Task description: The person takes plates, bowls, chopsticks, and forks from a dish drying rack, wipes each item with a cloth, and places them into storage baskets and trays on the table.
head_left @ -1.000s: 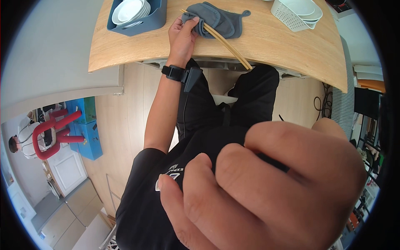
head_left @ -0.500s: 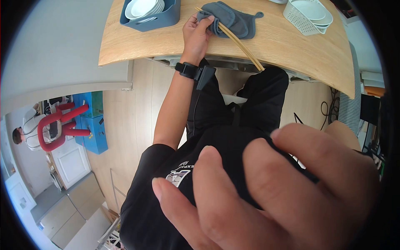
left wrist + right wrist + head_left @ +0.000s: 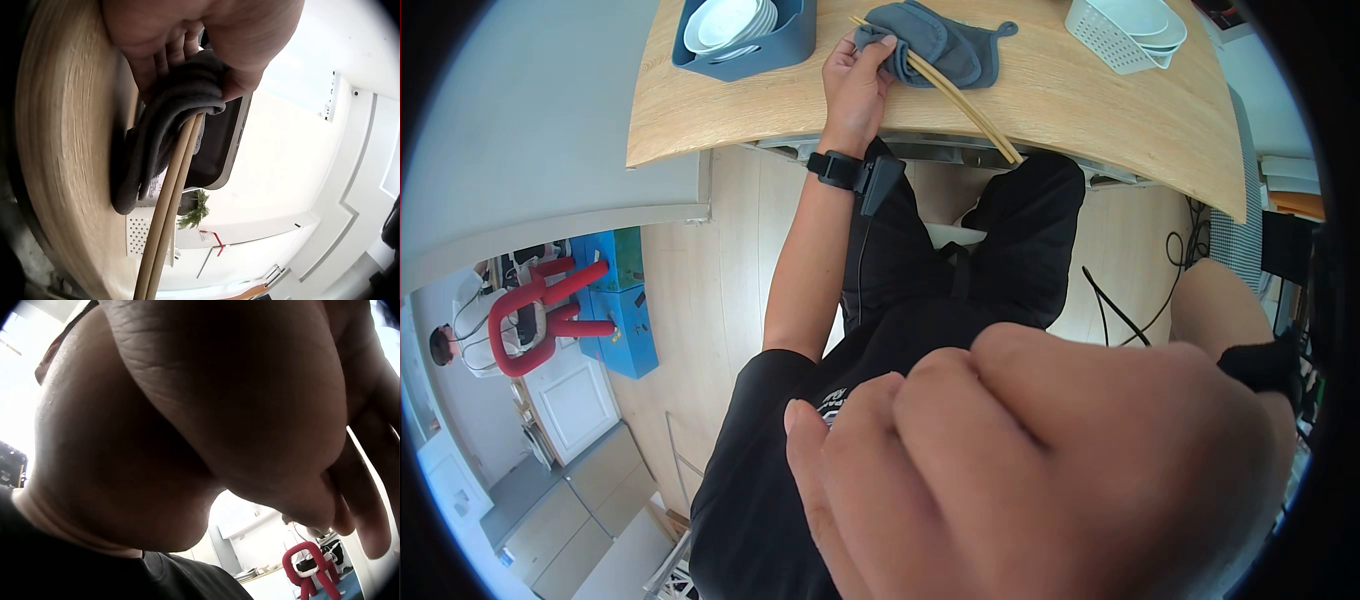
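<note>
Left hand: The left hand (image 3: pixel 857 90) is pinching a fold of grey cloth (image 3: pixel 970 50) between thumb and curled fingers, the fold wrapping the chopsticks (image 3: pixel 965 105).
Right hand: The right hand (image 3: pixel 1040 460) is hanging close before the head camera, fingers loosely bent, nothing visible in it; its palm is being hidden in that view.
Grey cloth: It is lying partly bunched on the wooden table (image 3: pixel 1040 110), its loop pointing away from the left hand. It is looking thick, soft and light, likely to sag unless gathered.
Chopsticks: They are slanting out of the fold, their thicker ends reaching past the table edge. They are looking stiff, light and smooth, probably prone to sliding lengthwise; the wrapped part is offering the surest hold, with light pressure.
Blue basket: The blue basket (image 3: pixel 745 68) is holding stacked white bowls (image 3: pixel 720 22), probably hard and breakable.
White basket: The white basket (image 3: pixel 1115 48) is standing beyond the cloth's loop, holding pale dishes (image 3: pixel 1135 15).
</note>
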Demonstrator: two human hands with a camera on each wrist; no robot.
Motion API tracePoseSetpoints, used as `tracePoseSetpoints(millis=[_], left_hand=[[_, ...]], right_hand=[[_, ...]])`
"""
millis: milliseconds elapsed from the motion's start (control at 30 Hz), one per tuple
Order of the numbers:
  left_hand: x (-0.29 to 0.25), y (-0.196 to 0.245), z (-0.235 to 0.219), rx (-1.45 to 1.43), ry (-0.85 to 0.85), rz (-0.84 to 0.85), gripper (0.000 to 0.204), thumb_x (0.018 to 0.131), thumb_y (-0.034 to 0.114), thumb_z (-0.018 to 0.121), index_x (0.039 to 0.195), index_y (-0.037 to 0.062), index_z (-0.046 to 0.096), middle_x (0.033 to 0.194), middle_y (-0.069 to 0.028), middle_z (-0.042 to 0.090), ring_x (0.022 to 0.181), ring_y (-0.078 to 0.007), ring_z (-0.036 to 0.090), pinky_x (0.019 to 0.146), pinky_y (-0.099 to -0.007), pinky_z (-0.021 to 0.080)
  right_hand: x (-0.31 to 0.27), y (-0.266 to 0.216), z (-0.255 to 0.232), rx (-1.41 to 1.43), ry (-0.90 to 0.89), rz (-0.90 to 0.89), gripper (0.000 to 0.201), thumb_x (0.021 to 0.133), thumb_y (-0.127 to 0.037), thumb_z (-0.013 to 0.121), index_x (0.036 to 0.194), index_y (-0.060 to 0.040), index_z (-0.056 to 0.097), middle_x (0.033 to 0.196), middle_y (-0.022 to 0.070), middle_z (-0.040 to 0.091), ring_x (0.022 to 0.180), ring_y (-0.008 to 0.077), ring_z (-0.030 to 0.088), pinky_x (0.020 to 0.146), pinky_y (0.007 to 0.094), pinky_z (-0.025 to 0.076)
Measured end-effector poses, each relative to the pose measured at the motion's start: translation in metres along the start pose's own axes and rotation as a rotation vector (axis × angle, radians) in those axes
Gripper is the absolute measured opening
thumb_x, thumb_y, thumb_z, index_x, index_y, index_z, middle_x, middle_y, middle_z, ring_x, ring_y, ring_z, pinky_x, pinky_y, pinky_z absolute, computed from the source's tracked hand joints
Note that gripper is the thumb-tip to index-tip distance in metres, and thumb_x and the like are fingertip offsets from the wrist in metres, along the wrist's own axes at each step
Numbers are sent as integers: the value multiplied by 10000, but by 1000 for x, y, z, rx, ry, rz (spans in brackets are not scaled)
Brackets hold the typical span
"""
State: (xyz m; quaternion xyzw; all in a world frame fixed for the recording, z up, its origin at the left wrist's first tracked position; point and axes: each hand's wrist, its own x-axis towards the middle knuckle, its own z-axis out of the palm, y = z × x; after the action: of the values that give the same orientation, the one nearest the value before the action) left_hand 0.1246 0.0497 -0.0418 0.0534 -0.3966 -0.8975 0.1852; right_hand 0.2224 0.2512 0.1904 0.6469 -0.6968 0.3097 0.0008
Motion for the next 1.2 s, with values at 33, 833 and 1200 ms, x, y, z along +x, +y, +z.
tracePoseSetpoints(millis=[33, 833, 1200], left_hand=[[1, 2, -1, 7, 2, 3, 172, 893, 3, 637, 1058, 3, 585, 943, -56, 678, 839, -132, 664, 774, -299, 558], [5, 0, -12, -19, -33, 2, 186, 896, 3, 637, 1074, 8, 582, 1003, -71, 675, 899, -146, 657, 809, -298, 548], [5, 1, -10, 9, -6, 10, 206, 890, 2, 643, 1088, 5, 585, 991, -60, 674, 913, -143, 659, 795, -298, 555]], right_hand=[[2, 1, 0, 4, -11, -10, 161, 751, -219, 742, 735, -104, 630, 648, 45, 576, 496, 163, 548, 438, 305, 394], [-5, 10, -1, 101, -182, 30, 154, 788, -242, 715, 787, -105, 646, 675, 47, 583, 517, 181, 566, 460, 319, 415], [17, 24, 1, 156, -298, -92, 156, 804, -253, 703, 810, -105, 653, 688, 48, 586, 527, 189, 574, 470, 325, 425]])
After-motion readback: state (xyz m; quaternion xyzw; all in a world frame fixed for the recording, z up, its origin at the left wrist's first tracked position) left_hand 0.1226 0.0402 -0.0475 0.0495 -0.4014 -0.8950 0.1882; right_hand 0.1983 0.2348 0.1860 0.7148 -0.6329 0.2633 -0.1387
